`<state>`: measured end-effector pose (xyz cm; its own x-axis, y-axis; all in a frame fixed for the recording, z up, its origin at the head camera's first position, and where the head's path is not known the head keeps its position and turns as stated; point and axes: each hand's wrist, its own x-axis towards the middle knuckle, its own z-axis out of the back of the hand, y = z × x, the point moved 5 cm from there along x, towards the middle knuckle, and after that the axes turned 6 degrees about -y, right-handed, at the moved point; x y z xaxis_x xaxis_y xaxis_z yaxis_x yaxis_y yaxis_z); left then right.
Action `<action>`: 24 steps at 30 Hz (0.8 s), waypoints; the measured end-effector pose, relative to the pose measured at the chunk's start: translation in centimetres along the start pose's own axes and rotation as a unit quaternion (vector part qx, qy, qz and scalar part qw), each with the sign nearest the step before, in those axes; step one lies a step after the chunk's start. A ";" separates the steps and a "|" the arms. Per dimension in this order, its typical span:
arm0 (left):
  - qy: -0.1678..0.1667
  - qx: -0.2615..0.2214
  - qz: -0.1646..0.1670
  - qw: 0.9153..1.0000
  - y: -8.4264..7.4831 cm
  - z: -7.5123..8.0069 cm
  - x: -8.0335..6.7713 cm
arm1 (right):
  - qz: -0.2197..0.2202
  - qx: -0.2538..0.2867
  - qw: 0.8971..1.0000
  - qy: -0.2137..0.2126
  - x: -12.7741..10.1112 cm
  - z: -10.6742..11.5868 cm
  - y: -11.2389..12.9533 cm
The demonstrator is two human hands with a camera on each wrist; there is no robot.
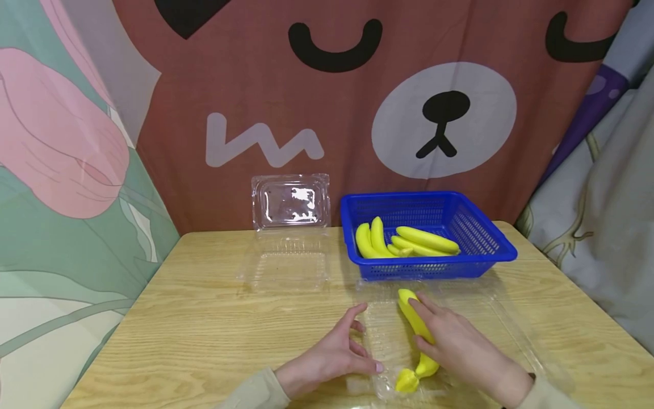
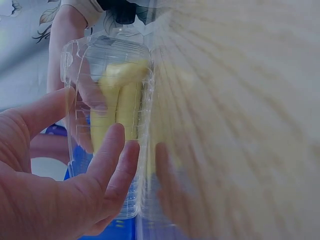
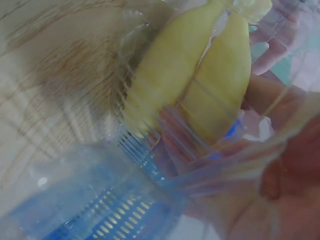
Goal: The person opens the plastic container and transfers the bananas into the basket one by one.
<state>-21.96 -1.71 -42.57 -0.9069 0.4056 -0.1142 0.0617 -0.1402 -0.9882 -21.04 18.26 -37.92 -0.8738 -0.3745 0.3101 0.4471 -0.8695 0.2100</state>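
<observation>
Fingers (image 1: 426, 318) of the right hand (image 1: 460, 346) lie curled over a banana bunch (image 1: 416, 335), holding it down inside a clear tray (image 1: 388, 341) on the tabletop (image 1: 204, 329). Its wrist comes in from the lower right, palm down. Just left, the left hand (image 1: 332, 355) rests at the tray's left edge, fingers (image 2: 112, 155) relaxed and spread, tips touching the plastic wall, gripping nothing. In the left wrist view the bananas (image 2: 120, 107) show through the ribbed plastic. Just behind the tray stands a blue basket (image 1: 480, 238) with more bananas (image 1: 403, 241) in it. Further left sits a second clear box (image 1: 291, 267), its lid (image 1: 290, 201) raised against the bear-print curtain (image 1: 357, 113).
</observation>
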 end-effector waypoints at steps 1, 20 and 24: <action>0.001 -0.001 0.000 1.000 0.0 0.0 0.0 | -0.003 0.002 1.000 -0.001 0.0 0.0 0.0; -0.002 0.003 -0.002 1.000 -0.2 0.0 -0.1 | -0.039 0.039 0.998 -0.040 -0.2 0.6 0.1; -0.002 0.002 0.001 1.000 -0.2 -0.1 -0.1 | -0.034 0.044 0.997 -0.047 -0.1 1.1 0.2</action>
<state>-21.84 -1.69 -42.35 -0.9081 0.4025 -0.1153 0.0611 -0.1451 -0.9875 -20.63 18.51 -36.88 -0.8826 -0.2796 0.3779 0.4057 -0.8591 0.3120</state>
